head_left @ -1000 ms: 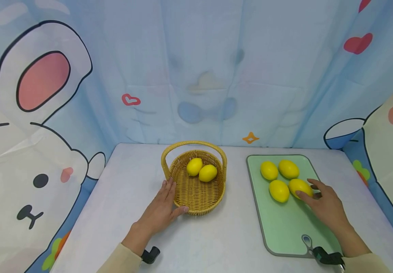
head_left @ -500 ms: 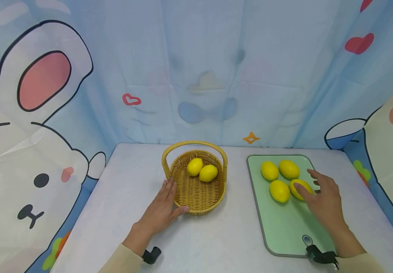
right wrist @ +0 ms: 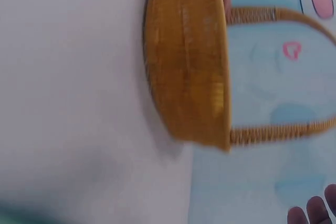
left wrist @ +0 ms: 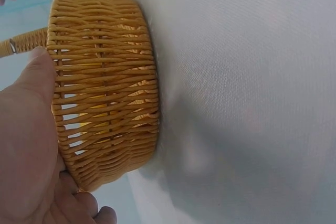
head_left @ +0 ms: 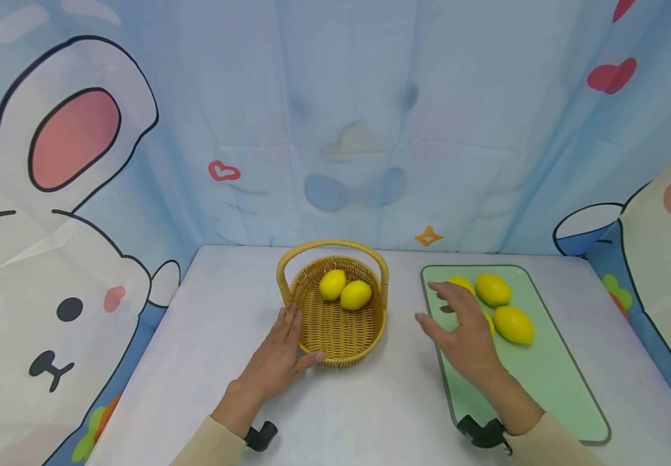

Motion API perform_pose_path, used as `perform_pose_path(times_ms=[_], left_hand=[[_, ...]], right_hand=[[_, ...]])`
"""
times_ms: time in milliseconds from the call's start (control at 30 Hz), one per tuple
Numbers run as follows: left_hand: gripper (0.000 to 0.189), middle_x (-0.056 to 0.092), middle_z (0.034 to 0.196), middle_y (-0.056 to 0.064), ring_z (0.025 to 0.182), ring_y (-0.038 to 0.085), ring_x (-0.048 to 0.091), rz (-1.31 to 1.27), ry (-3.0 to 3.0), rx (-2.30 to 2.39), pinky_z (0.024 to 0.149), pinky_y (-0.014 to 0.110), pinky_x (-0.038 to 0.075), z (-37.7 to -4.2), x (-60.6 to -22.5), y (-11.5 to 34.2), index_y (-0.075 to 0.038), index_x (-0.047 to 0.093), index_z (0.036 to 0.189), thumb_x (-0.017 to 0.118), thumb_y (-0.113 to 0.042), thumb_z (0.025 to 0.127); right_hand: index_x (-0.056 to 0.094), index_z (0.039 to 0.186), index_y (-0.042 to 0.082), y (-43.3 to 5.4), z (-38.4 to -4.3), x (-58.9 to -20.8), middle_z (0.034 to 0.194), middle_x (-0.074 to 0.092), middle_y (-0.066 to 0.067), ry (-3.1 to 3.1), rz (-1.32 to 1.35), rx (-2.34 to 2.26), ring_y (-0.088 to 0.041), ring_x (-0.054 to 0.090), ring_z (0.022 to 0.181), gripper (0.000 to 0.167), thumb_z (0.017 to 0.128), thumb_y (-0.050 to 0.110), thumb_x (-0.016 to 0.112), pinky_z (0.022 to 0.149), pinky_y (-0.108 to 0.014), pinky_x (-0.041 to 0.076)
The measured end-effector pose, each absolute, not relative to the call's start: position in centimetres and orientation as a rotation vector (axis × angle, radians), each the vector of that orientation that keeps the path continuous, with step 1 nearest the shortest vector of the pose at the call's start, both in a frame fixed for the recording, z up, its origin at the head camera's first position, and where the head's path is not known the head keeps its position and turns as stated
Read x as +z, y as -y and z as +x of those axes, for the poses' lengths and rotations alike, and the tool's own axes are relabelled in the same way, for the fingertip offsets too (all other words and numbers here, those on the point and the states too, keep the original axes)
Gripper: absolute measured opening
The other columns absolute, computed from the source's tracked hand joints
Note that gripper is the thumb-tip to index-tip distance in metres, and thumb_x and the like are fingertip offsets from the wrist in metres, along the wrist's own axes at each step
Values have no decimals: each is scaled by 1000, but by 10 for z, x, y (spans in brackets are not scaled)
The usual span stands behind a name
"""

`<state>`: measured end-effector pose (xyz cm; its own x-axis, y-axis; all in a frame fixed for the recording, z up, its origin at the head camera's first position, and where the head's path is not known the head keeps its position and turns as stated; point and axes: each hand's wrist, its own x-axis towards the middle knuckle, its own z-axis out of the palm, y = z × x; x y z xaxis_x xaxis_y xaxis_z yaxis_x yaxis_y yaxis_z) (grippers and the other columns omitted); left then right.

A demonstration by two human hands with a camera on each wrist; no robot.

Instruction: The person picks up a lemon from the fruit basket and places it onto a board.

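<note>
My left hand (head_left: 274, 356) rests against the front left of a yellow wicker basket (head_left: 341, 343), its fingers straight along the side and its thumb on the front rim. In the left wrist view the thumb (left wrist: 37, 72) touches the rim beside the handle. Two lemons lie inside, a rear lemon (head_left: 332, 285) and a front lemon (head_left: 355, 295). My right hand (head_left: 466, 333), fingers spread and nothing between them, is over the left edge of a green cutting board (head_left: 545, 388). Several lemons (head_left: 514, 325) lie on that board, two partly hidden behind the hand.
The basket's arched handle (head_left: 332, 244) stands upright over it. A white tabletop (head_left: 364, 414) runs between basket and board. Behind hangs a blue curtain (head_left: 335, 97) printed with cartoon animals.
My right hand has drawn away from the rightmost lemon, leaving it on the board, and moved left toward the basket. My left hand and the basket stay in place.
</note>
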<state>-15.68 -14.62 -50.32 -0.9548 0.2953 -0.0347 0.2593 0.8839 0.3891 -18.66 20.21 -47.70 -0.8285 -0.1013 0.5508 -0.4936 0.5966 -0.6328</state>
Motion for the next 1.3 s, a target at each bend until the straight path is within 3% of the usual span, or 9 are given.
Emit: perform_pose_path(times_ms=[67, 200, 300, 467, 800, 1300], left_hand=[[100, 9, 176, 22, 164, 40, 9, 436, -2961, 589, 132, 51, 21, -157, -503, 146, 5, 20, 166, 51, -66, 103], [99, 9, 176, 23, 164, 40, 9, 437, -2961, 595, 131, 51, 21, -157, -502, 147, 5, 20, 166, 51, -66, 103], [99, 9, 176, 23, 163, 41, 9, 441, -2960, 600, 131, 52, 22, -156, -500, 147, 5, 20, 166, 51, -66, 103], [100, 8, 176, 21, 164, 39, 8, 430, -2955, 602, 131, 52, 22, -157, -500, 148, 4, 19, 166, 51, -66, 103], [100, 8, 176, 21, 164, 37, 7, 425, -2951, 625, 132, 51, 21, -157, -503, 149, 4, 19, 166, 53, -65, 103], [101, 7, 177, 19, 164, 36, 7, 429, -2948, 595, 131, 50, 23, -158, -505, 148, 2, 17, 167, 49, -69, 103]], right_hand=[[62, 141, 7, -183, -187, -478, 139, 61, -12, 2371, 545, 1147, -19, 59, 110, 58, 87, 4, 84, 92, -13, 48], [60, 141, 9, -149, -189, -480, 142, 60, -9, 2377, 703, 1212, -25, 61, 120, 57, 90, 8, 84, 95, -34, 58], [58, 144, 12, -127, -195, -478, 146, 58, -10, 2411, 782, 1277, -29, 58, 129, 57, 93, 13, 83, 101, -49, 57], [53, 152, 12, -97, -214, -475, 159, 49, -15, 2539, 792, 1324, -36, 49, 145, 61, 98, 26, 78, 114, -61, 47], [47, 158, 14, -67, -261, -485, 165, 41, -14, 2718, 697, 1312, -37, 43, 150, 65, 102, 35, 72, 119, -59, 42], [40, 163, 14, -52, -296, -506, 166, 43, -11, 2914, 543, 1378, -34, 46, 149, 70, 103, 29, 72, 119, -53, 45]])
